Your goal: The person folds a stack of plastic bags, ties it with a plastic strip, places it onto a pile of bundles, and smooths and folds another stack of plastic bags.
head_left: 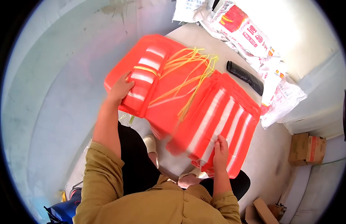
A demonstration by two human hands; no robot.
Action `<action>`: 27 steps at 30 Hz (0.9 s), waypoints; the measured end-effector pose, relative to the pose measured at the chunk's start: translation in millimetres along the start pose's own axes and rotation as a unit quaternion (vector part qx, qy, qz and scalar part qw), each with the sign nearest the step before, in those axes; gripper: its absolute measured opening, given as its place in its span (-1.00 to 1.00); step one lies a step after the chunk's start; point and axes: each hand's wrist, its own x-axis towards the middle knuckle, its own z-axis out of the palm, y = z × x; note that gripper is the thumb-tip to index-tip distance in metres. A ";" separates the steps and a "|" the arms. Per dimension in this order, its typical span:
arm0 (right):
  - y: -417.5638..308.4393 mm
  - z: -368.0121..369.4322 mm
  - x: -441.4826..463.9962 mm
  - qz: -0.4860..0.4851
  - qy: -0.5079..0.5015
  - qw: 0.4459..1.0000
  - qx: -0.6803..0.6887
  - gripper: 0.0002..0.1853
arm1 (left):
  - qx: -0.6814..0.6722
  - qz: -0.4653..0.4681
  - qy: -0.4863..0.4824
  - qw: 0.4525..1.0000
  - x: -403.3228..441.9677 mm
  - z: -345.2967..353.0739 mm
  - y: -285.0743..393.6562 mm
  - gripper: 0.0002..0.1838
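Note:
A long red plastic bundle with white stripes (143, 77), tied round with a yellow strap, lies on red sheets at the left of the table. My left hand (122, 87) rests on its left edge, fingers bent over it. At the right is a flat stack of red-and-white striped plastic bags (221, 123). My right hand (220, 151) is on the stack's near part, its fingers together on the top bag; its grip on the plastic is unclear. Loose yellow straps (191, 67) are spread over the red plastic between the two.
A black roll (244, 77) lies on the table (193, 35) behind the stack. White printed sacks (251, 41) are heaped along the far right edge. A cardboard box (306, 149) stands on the floor at right, more cardboard (264, 211) lower down, a blue bag (66, 210) at lower left.

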 end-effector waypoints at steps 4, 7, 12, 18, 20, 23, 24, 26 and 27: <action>-14.0 -0.6 -2.7 0.023 -0.005 0.999 0.029 -0.60 | -0.023 0.055 -0.008 0.998 -0.8 -4.7 9.0 -0.33; -13.1 -1.4 -0.9 0.022 -0.009 0.999 0.044 -0.60 | -0.016 0.078 -0.009 0.997 7.4 -6.6 4.0 -0.37; -22.8 -1.9 -1.6 -0.003 -0.020 1.000 0.010 -0.59 | 0.151 0.072 0.040 0.985 0.3 -6.6 7.2 -0.39; -44.3 -16.7 -2.6 -0.037 -0.034 0.996 -0.076 -0.49 | 0.342 0.243 0.108 0.901 -24.1 12.4 44.8 -0.39; -71.8 -26.2 -1.1 -0.149 -0.016 0.952 -0.266 -0.39 | 0.405 0.298 0.084 0.860 -17.6 22.9 40.5 -0.37; -64.9 -36.0 9.2 -0.171 -0.040 0.874 -0.454 -0.28 | 0.498 0.244 0.030 0.832 -11.8 43.4 38.7 -0.31; -54.8 -36.4 12.7 -0.141 -0.061 0.871 -0.467 -0.26 | 0.529 0.201 0.010 0.824 -10.5 47.3 38.2 -0.29; -30.1 -33.4 18.7 -0.079 -0.104 0.862 -0.490 -0.23 | 0.516 0.178 -0.016 0.838 -3.7 48.7 33.8 -0.25; -28.6 -32.4 20.8 -0.078 -0.104 0.864 -0.487 -0.22 | 0.510 0.166 -0.028 0.844 -1.5 48.3 34.1 -0.23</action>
